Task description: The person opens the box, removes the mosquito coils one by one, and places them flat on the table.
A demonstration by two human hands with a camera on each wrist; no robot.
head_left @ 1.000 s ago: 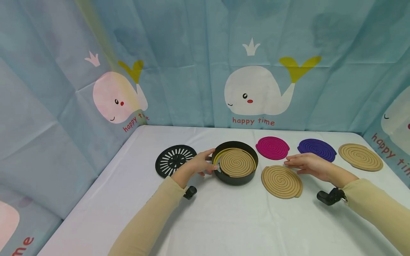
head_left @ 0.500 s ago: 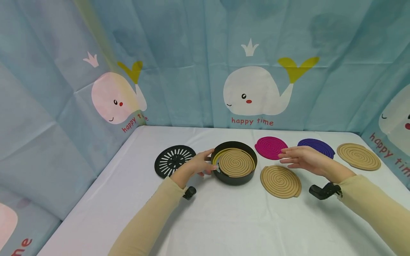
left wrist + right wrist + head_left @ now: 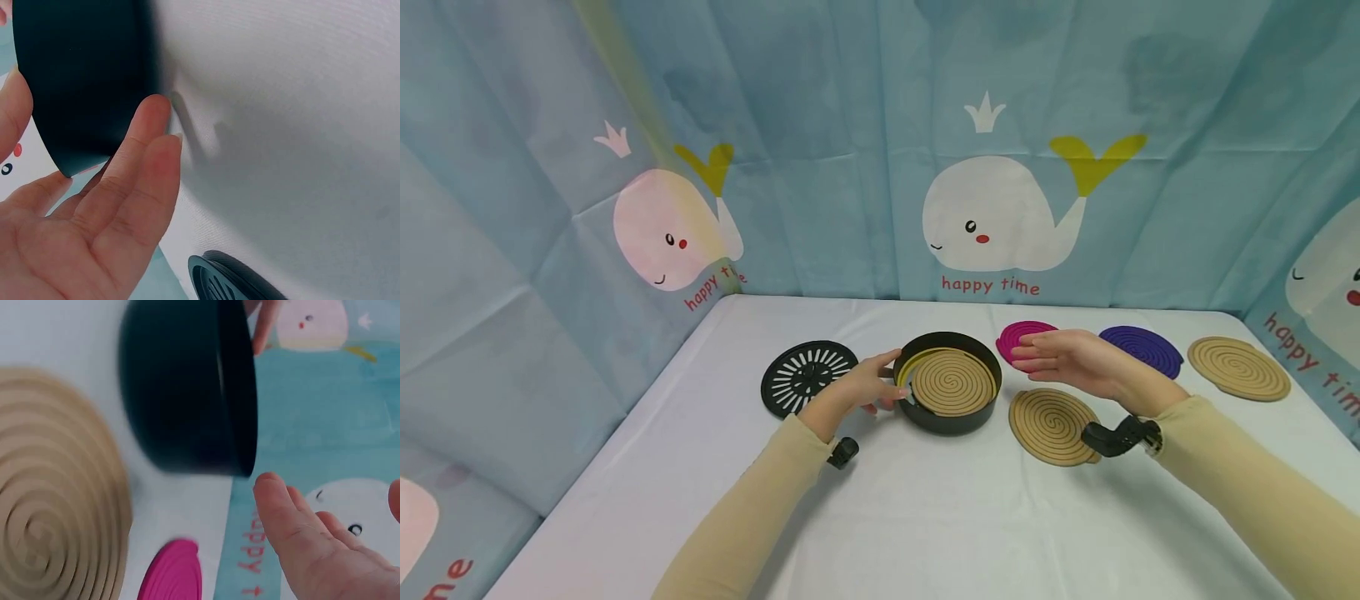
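Observation:
My left hand (image 3: 865,383) holds the left side of a round black mosquito coil holder (image 3: 951,422), thumb and fingers around its rim and wall. In the left wrist view, the fingers (image 3: 147,156) lie against the dark outer wall (image 3: 81,69). A tan mosquito coil (image 3: 953,381) sits inside, with a yellow edge showing around it. My right hand (image 3: 1067,360) hovers with straight fingers right of the holder, holding nothing. Below it lies another tan mosquito coil (image 3: 1051,425). The right wrist view has the right hand (image 3: 319,544) apart from the holder (image 3: 181,394).
A black slotted lid (image 3: 805,375) lies left of the holder, partly behind the left hand. Toward the back right lie a magenta coil (image 3: 1017,333), a purple coil (image 3: 1142,350) and a tan coil (image 3: 1238,368). A whale-printed curtain (image 3: 865,167) stands behind the white table (image 3: 940,517).
My right hand has risen and moved left, from beside the near tan coil to over the magenta coil's edge. The left hand stays on the holder.

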